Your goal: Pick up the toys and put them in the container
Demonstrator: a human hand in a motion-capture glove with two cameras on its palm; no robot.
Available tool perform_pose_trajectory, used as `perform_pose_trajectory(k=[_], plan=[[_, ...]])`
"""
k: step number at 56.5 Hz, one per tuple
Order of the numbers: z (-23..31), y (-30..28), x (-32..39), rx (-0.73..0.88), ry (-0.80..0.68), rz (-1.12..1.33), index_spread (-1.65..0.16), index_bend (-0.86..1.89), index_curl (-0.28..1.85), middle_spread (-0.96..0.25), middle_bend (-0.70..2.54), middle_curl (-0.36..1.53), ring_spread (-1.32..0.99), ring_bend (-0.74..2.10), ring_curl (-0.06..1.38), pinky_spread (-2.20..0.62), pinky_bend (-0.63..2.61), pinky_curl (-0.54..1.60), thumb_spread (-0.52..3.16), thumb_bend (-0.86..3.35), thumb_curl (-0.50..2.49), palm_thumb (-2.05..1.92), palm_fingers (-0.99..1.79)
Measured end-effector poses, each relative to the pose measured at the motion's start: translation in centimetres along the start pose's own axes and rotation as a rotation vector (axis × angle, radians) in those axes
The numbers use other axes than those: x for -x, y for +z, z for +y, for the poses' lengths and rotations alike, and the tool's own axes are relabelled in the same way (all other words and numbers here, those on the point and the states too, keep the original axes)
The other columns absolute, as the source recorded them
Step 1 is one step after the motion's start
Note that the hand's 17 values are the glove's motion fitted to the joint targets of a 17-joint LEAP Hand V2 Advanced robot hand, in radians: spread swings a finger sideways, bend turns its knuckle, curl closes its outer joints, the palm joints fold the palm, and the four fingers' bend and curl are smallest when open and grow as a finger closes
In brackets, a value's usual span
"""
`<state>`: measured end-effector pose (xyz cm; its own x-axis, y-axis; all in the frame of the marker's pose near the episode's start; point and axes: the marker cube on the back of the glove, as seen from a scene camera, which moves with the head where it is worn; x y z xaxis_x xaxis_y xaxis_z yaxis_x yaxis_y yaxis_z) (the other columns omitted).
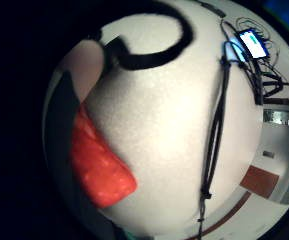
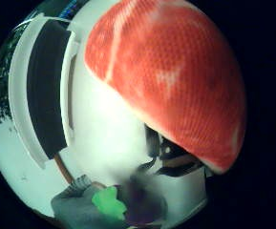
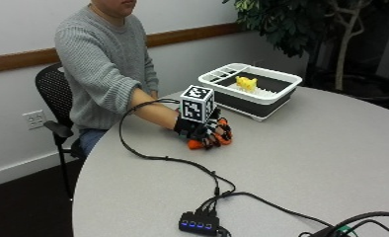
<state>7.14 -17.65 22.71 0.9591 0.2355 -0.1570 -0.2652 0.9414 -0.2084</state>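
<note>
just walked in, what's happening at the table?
A person is clearing toys into a container. The gloved right hand rests on the table with its fingers curled round an orange toy, not yet lifted. The black-and-white container sits further along the table, apart from the hand, and already holds a yellow toy.

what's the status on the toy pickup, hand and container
Right hand grips orange toy on the table. Yellow toy in container. Nothing between hand and container.
</note>
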Motion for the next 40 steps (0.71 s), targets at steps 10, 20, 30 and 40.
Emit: perform_pose_trajectory(k=[10,20,30,40], plan=[[-1.0,-5.8,0.8,-0.206,-0.031,-0.095,-0.39,0.14,0.17,-0.20,0.35,0.29,-0.39,1.08,0.46,-0.34,1.15,0.42,1.40,0.16,0.45,0.53,0.81],[-1.5,-16.9,2.1,-0.366,-0.078,-0.158,-0.42,0.30,0.26,-0.25,0.54,0.40,-0.42,1.17,0.56,-0.41,1.07,0.45,1.14,0.19,0.62,0.70,1.01],[-2.2,-21.9,2.6,-0.405,-0.100,-0.109,-0.44,0.42,0.35,-0.27,0.64,0.48,-0.45,1.18,0.60,-0.45,1.01,0.47,0.94,0.17,0.74,0.71,1.01],[-3.2,-21.1,9.6,-0.305,-0.206,-0.142,-0.47,0.48,0.43,-0.27,0.69,0.56,-0.46,1.20,0.64,-0.46,1.02,0.50,0.79,0.15,0.85,0.70,0.97]])
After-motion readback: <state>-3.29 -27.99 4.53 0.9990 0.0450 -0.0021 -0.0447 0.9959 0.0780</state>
